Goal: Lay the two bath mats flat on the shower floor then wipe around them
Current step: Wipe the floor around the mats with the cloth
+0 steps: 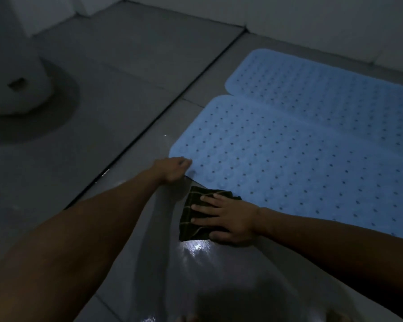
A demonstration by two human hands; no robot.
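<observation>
Pinching the near mat (pixel 289 163) at its corner, the left hand (pixel 172 169) holds it; the right hand (pixel 228 219) presses flat-fingered on a dark cloth (pixel 193 214) on the wet floor (pixel 149 263).

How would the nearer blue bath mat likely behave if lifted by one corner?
Probably floppy: the nearer mat looks thin and lies flat, with the left hand pinching its corner. Its many holes suggest it is fairly light. The floor gleams wet, so it may cling or slide.
</observation>
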